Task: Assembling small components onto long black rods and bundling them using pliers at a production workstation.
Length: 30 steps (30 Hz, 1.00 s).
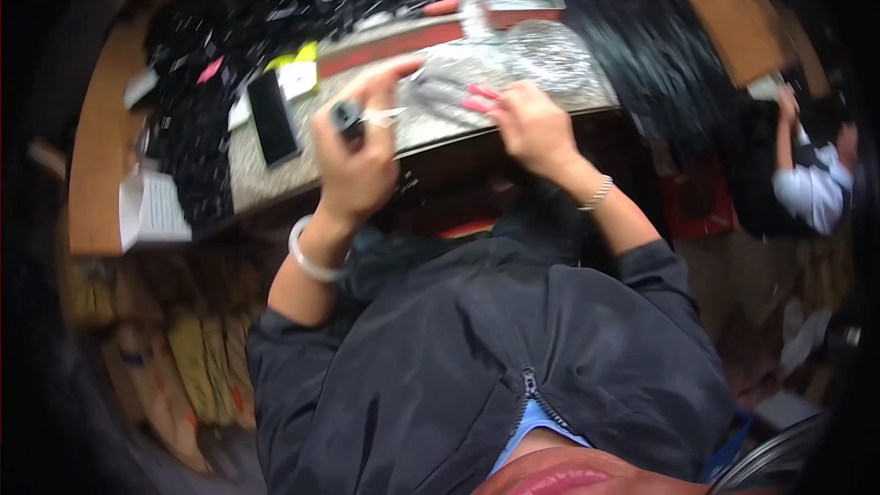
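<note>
My left hand (356, 160), with a white bangle at its wrist, is curled round a small black rounded piece (346, 116). A thin white strip (383, 115) sticks out beside that piece, towards the right. My right hand (539, 133) is closed on a pink-handled tool (480, 98); blur hides its working end and exact kind. Both hands are over the front edge of a speckled work surface (261, 185), the right one a little apart from the left. Just beyond the right hand lies a clear, shiny plastic bag or wrap (547, 55).
A black phone (273, 119) lies left of my left hand, near yellow and white paper pieces (298, 73). Many small black pieces (243, 0) cover the table's far side. An open tin (518, 0) stands at the back. Another person (811, 179) sits far right.
</note>
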{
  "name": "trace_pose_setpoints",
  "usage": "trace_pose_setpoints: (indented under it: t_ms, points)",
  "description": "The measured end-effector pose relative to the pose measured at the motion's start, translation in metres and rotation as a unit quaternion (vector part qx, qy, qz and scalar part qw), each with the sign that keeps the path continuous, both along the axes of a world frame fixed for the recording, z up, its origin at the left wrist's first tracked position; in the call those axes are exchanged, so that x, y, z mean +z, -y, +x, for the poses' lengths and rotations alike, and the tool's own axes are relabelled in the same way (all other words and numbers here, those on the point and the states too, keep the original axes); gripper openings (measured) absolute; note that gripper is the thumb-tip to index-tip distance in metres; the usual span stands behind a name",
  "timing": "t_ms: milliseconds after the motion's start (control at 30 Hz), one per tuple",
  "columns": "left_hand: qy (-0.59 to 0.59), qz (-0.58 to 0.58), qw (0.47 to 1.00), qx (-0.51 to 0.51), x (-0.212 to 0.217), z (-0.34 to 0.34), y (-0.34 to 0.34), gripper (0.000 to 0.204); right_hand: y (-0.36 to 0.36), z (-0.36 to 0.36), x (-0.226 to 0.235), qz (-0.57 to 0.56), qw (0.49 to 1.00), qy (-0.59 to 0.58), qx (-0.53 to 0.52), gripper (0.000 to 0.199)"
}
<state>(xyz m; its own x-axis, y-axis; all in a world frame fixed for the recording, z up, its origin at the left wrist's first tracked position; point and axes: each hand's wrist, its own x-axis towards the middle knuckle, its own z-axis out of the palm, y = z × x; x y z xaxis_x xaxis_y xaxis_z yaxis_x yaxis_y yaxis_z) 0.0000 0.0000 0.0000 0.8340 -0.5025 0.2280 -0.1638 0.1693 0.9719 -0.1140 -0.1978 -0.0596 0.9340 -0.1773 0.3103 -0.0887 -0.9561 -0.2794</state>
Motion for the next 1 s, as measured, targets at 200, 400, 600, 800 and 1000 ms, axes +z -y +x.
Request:
trace_pose_setpoints:
  t_ms: [200, 400, 600, 800, 1000]
  points:
    - [0.108, 0.028, 0.994, -0.012, 0.004, 0.068, -0.023, 0.029, -0.019, 0.035, 0.026, 0.481, 0.861, 0.055, 0.155, 0.016]
    - [0.134, 0.028, 0.991, 0.009, 0.005, 0.084, -0.009, 0.027, -0.029, 0.026, 0.096, -0.002, 0.989, 0.111, 0.101, 0.032]
    - [0.103, 0.030, 0.994, 0.005, 0.005, 0.084, -0.001, 0.026, -0.040, 0.034, 0.115, -0.223, 0.957, 0.166, 0.084, 0.026]
    - [0.090, 0.022, 0.996, -0.015, -0.002, 0.081, 0.001, 0.026, -0.042, 0.032, 0.115, -0.270, 0.944, 0.159, 0.103, 0.030]
    - [0.060, 0.009, 0.997, -0.053, 0.002, 0.067, -0.006, 0.031, -0.034, 0.026, 0.108, -0.058, 0.971, 0.076, 0.217, 0.019]
